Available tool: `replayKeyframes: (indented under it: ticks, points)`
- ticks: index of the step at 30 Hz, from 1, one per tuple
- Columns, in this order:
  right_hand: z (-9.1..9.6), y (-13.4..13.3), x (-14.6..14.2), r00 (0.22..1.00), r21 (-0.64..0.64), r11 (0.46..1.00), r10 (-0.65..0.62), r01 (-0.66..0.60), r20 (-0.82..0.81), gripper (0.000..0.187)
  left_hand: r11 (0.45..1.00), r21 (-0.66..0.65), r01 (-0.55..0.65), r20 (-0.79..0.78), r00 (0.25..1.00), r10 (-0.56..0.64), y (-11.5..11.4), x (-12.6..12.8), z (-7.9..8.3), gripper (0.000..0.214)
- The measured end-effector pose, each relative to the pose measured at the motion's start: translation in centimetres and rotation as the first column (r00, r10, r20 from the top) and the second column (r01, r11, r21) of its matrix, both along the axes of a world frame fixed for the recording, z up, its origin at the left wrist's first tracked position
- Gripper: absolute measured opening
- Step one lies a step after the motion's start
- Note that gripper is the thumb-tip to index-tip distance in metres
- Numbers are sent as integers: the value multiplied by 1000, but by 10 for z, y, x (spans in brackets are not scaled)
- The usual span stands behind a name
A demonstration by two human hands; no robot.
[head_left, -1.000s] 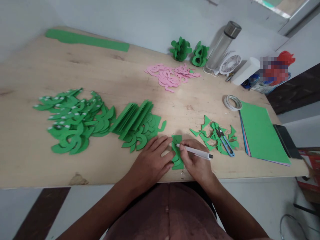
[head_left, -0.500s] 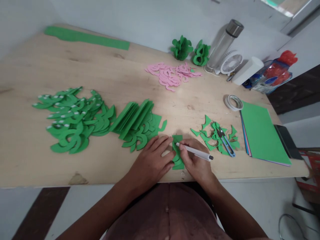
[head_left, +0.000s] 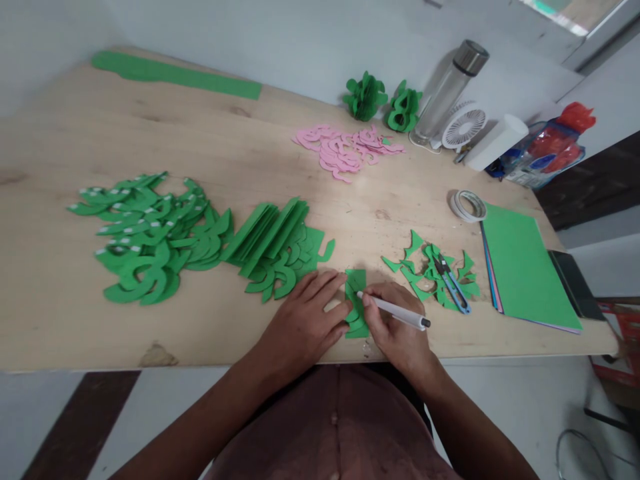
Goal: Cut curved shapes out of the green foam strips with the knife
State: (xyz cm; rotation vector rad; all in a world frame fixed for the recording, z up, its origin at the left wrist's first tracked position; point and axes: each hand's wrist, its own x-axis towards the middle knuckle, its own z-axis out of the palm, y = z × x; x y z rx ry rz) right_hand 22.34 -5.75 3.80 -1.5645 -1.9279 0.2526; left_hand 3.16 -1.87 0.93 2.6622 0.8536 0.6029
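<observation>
My right hand (head_left: 397, 320) grips a white pen (head_left: 400, 311), its tip on a small green paper piece (head_left: 357, 283) at the table's front. A curved green cutout lies on that piece, partly covered by my fingers. My left hand (head_left: 313, 313) rests flat with fingers stretched out, its fingertips pressing the left edge of the piece. Just beyond it are folded green strips (head_left: 267, 233) and loose curved cutouts (head_left: 283, 277). To the right of my right hand, blue-handled thread snips (head_left: 453, 283) lie on green paper scraps (head_left: 417, 277).
A heap of green cutouts with white tabs (head_left: 150, 233) spreads at the left. Pink cutouts (head_left: 340, 150) lie farther back, near two green paper shapes (head_left: 365, 97), a bottle (head_left: 447, 93) and a small fan (head_left: 464, 125). Tape rolls (head_left: 467, 205) sit by stacked coloured sheets (head_left: 530, 267).
My right hand and the pen have shifted slightly right and down along the green piece. My left hand stays in place.
</observation>
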Motion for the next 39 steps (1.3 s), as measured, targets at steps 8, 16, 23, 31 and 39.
replayKeyframes:
  ticks: [8, 16, 23, 31, 39]
  points:
    - [2, -2, -3, 998, -15, 1000, -14, 14, -57, 17, 1000, -16, 7, -8, 1000, -7, 1, 0, 0, 21]
    - [2, -3, 0, 931, -52, 988, -153, 144, -332, 15, 1000, -17, 0, -12, 1000, 0, 0, 0, 2, 17]
    - [-3, -13, 0, 948, -33, 997, -70, 63, -311, 14, 1000, -14, -1, -2, 1000, 1, 0, -1, 1, 18]
    - [-2, -25, 4, 989, 29, 991, 132, -130, -71, 25, 1000, -17, 3, 2, 1000, -3, 0, 0, 1, 19]
    - [-7, -26, 0, 991, 102, 988, 105, -114, 86, 26, 1000, -24, -2, -5, 1000, 2, 0, 0, 2, 19]
